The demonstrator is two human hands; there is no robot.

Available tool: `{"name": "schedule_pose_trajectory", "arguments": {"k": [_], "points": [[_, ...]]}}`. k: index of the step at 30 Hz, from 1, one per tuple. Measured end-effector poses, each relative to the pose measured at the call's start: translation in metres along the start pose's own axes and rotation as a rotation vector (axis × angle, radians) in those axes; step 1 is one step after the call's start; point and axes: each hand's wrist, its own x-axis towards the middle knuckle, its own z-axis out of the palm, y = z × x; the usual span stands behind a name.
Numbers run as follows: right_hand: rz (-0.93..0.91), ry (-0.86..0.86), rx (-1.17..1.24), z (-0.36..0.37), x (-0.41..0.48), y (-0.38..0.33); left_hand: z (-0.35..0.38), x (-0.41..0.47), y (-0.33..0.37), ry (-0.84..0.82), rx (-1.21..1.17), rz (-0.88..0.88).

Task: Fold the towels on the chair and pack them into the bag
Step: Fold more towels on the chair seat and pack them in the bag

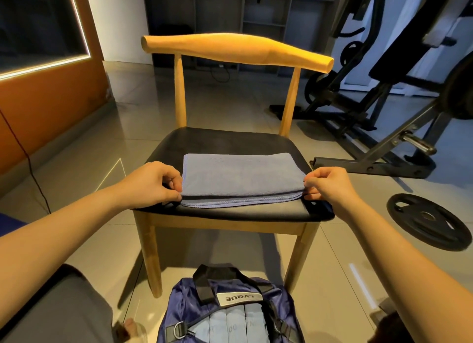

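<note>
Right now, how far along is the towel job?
Done: the towel on the chair is folded into layers, edges stacked at the front. Pale blue cloth sits in the open bag, likely packed towels. In hand: left hand and right hand pinch the towel's two ends. Left: maybe another fold, then pack it into the bag. No other towel shows on the chair.

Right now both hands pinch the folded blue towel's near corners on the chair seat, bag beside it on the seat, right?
Wrong on the bag: the head view shows it on the floor in front of the chair. The left hand and right hand do pinch the near corners of the towel on the seat.
</note>
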Motion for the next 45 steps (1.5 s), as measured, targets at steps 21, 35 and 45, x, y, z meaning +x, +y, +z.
{"name": "schedule_pose_trajectory", "arguments": {"k": [21, 35, 45], "points": [[-0.931, -0.186, -0.907, 0.075, -0.037, 0.003, 0.015, 0.054, -0.028, -0.005, 0.272, 0.064], [-1.061, -0.116, -1.025, 0.201, -0.076, -0.060, 0.010, 0.063, -0.056, 0.003, -0.037, 0.025], [-1.058, -0.001, -0.929, 0.212, -0.071, -0.050, 0.006, 0.072, -0.054, 0.019, -0.051, 0.042]]}}
